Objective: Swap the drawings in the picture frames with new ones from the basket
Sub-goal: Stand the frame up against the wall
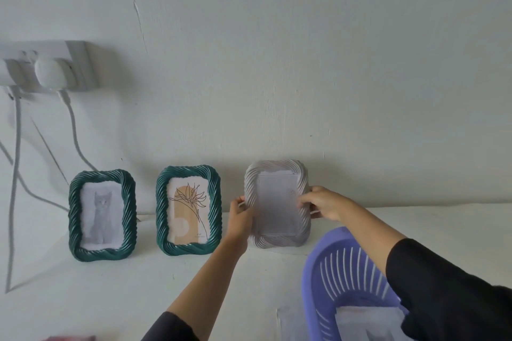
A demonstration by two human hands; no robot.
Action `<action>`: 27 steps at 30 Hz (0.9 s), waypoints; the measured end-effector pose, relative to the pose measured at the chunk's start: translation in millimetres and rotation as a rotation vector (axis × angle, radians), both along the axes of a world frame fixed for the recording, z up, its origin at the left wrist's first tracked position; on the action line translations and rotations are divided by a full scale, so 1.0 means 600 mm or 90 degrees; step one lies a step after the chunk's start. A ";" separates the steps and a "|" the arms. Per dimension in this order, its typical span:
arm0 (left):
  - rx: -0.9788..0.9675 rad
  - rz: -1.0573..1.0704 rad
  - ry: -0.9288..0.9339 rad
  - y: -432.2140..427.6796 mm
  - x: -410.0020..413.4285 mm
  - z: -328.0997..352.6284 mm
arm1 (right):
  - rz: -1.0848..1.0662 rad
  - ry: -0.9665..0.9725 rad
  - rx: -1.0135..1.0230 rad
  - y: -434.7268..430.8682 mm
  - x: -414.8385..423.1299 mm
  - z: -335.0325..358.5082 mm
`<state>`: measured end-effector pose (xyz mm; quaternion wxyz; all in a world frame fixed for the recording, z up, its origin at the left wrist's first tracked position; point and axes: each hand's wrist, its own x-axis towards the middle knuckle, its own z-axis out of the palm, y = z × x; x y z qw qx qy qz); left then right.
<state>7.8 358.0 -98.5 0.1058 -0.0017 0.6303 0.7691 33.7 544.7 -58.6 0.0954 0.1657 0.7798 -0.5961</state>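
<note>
Head view showed left hand (241, 214) and right hand (322, 203) gripping the white frame (277, 210) by its sides; a firm, level hold seemed wise before opening it.

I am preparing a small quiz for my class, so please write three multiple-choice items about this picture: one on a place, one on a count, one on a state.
1. Where does the cat frame stand among the three frames?
A) leftmost
B) in the middle
C) rightmost

2. How many frames are green?
A) one
B) two
C) three

3. What is the state of the white frame?
A) lying flat, untouched
B) held at both sides by two hands
C) hanging high on the wall

Answers:
1 A: the cat frame stands left of the flower frame, and the white frame is farther right.
2 B: the cat frame and the flower frame are green; the third is white.
3 B: the left hand grips its left edge and the right hand grips its right edge.
</note>
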 end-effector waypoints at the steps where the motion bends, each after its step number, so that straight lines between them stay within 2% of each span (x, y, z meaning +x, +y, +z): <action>1: -0.005 0.003 0.006 -0.003 0.002 -0.003 | 0.016 -0.003 0.026 0.004 0.002 0.003; 9: -0.043 0.009 0.056 -0.031 0.012 -0.021 | 0.070 -0.016 0.108 0.023 0.021 0.002; 27: -0.102 0.012 0.072 -0.036 0.027 -0.019 | 0.070 0.005 0.164 0.014 0.034 -0.005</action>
